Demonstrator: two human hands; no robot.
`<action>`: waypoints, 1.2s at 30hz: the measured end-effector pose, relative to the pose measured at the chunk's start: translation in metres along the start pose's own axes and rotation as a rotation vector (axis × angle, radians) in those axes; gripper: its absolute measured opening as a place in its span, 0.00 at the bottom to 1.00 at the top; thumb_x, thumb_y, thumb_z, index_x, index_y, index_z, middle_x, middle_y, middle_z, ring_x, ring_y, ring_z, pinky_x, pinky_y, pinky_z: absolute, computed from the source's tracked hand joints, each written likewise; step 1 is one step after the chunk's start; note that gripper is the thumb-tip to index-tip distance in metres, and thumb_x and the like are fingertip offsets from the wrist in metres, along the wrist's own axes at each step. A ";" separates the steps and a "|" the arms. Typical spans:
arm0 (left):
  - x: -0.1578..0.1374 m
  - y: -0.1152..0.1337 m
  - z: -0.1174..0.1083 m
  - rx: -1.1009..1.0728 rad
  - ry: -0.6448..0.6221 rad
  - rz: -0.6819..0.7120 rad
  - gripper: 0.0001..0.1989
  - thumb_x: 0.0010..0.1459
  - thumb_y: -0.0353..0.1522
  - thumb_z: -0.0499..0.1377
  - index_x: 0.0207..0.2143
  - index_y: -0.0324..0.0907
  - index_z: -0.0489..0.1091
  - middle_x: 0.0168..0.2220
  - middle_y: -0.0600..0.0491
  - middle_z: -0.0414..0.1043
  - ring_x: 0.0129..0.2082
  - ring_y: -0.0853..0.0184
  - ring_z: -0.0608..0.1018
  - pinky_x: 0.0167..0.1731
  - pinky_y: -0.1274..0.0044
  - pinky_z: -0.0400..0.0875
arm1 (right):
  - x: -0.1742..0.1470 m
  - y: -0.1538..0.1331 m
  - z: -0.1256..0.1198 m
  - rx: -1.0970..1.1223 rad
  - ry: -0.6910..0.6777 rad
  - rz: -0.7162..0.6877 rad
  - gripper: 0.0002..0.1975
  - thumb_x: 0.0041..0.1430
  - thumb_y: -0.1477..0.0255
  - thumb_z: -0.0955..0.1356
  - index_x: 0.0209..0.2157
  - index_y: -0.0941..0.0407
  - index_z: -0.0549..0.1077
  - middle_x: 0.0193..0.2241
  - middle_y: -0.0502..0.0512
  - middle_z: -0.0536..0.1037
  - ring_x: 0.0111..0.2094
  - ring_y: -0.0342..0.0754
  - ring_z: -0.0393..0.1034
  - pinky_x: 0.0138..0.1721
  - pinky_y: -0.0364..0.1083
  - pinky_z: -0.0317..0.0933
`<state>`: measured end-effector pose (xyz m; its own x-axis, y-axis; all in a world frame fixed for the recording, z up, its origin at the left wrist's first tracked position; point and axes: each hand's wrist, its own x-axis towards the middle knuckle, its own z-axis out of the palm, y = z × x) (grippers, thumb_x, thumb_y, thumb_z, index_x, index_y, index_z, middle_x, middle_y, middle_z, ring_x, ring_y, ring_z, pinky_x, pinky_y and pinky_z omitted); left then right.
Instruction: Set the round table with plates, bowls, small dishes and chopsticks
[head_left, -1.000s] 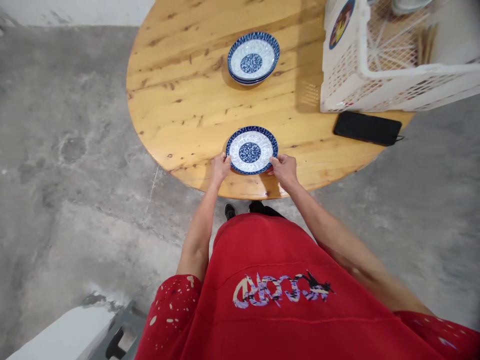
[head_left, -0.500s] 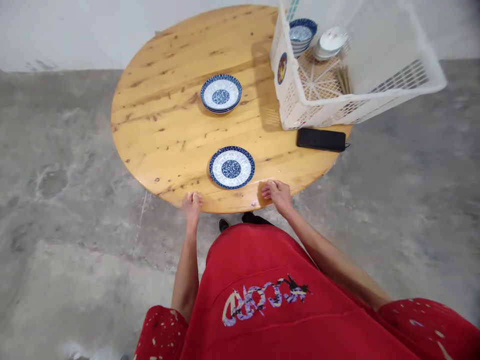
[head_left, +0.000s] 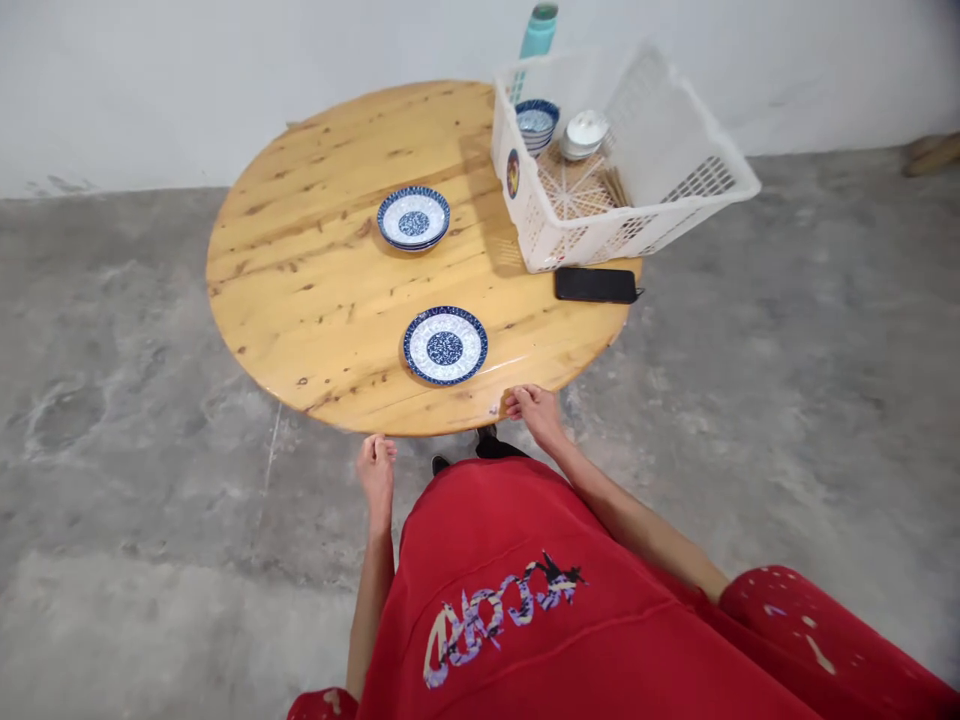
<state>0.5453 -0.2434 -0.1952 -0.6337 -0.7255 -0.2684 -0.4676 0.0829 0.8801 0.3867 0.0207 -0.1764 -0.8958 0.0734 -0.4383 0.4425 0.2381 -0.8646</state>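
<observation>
Just off the front edge of the round wooden table [head_left: 300, 330], my left hand [head_left: 376, 468] is loosely closed with no object in it. My right hand [head_left: 535, 414] hovers by the same edge, farther right, its fingers curled together around nothing visible. Between and beyond the hands, a blue-and-white patterned plate [head_left: 445, 346] lies flat, apart from both. Farther back sits a small stack of matching plates [head_left: 413, 217].
A white plastic basket [head_left: 645, 222] stands at the table's right, holding blue-patterned bowls [head_left: 537, 122], white dishes [head_left: 585, 132] and thin sticks [head_left: 615, 187]. A black phone [head_left: 596, 285] lies before it. Behind the basket rises a turquoise bottle [head_left: 538, 32].
My left hand has drawn back off the table edge, and my right hand has pulled back toward the edge. The camera view has shifted and shows more wall; the plates stay put.
</observation>
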 end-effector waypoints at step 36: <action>0.067 0.079 0.037 0.102 -0.147 0.051 0.11 0.65 0.36 0.51 0.33 0.44 0.69 0.28 0.54 0.76 0.27 0.67 0.79 0.31 0.76 0.71 | 0.089 -0.059 0.030 0.087 0.020 -0.135 0.15 0.53 0.57 0.69 0.32 0.55 0.73 0.26 0.54 0.78 0.22 0.47 0.71 0.24 0.45 0.67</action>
<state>0.4429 -0.2599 -0.1579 -0.7376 -0.6120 -0.2853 -0.4877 0.1908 0.8519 0.2823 -0.0155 -0.1717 -0.9475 0.0656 -0.3129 0.3195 0.1627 -0.9335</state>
